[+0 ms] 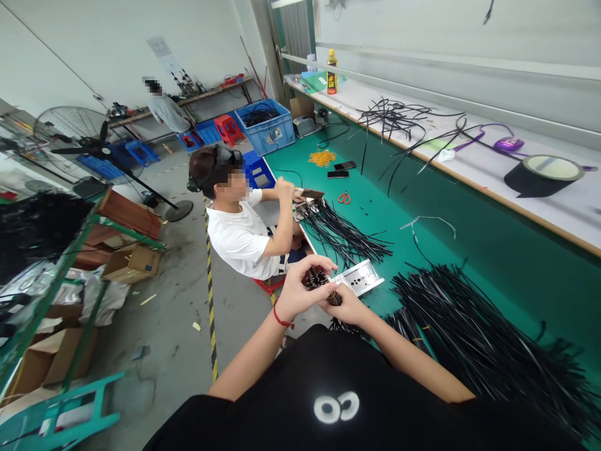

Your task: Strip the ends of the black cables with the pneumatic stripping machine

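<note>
A bundle of thin black cables (317, 280) is held in front of my chest, its cut ends facing up and to the left. My left hand (300, 288), with a red cord at the wrist, curves its fingers and thumb around the upper end. Lower down, my right hand (350, 305) is closed around the same bundle, and a yellowish band seems to show between the two hands. The cables' other ends hang below my right hand. Just behind the hands lies a silver metal tray-like fixture (364, 280) on the green tabletop (389, 241).
A large pile of black cables (479, 332) covers the bench to the right. Ahead, a seated co-worker (244, 232) handles a tool beside more cables (347, 232). Red-handled snips (344, 198), yellow rubber bands (322, 158) and phones (345, 166) lie farther back. A shelf (422, 150) runs along the wall.
</note>
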Demonstrator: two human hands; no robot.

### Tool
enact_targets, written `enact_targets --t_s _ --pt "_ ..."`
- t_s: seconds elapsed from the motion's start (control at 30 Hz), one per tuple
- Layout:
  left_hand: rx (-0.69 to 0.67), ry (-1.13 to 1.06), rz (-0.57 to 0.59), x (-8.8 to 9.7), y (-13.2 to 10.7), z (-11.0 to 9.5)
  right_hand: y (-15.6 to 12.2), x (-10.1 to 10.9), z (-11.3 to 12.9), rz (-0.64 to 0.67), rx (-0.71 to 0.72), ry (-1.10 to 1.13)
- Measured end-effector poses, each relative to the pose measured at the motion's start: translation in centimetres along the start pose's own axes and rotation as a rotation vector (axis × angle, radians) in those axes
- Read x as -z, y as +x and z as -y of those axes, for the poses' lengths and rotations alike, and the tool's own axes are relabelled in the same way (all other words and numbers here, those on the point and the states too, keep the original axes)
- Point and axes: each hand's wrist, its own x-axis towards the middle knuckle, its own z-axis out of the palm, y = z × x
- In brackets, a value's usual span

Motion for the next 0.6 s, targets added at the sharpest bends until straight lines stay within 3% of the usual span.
enact_targets --t_s 0.1,0.23,0.27,0.4,0.6 --pt "-0.006 -0.137 -0.056 0.0 0.2 0.9 0.4 -0.1 0.9 0.041 -0.022 0.041" --pt "0.003 -0.355 -0.351 -0.8 0.1 2.3 1.2 0.1 1.4 0.073 -0.06 0.11" --pt "0.025 -0.387 -0.356 -0.9 0.0 2.7 1.3 0.1 1.4 0.074 -0.066 0.124" --pt "0.082 -0.347 -0.15 -1.3 -1.0 3.8 1.4 -0.1 1.3 0.075 -0.06 0.155" --pt "0.052 -0.246 -0.13 -1.1 -2.0 2.3 0.8 -0.8 0.9 0.089 -0.001 0.124"
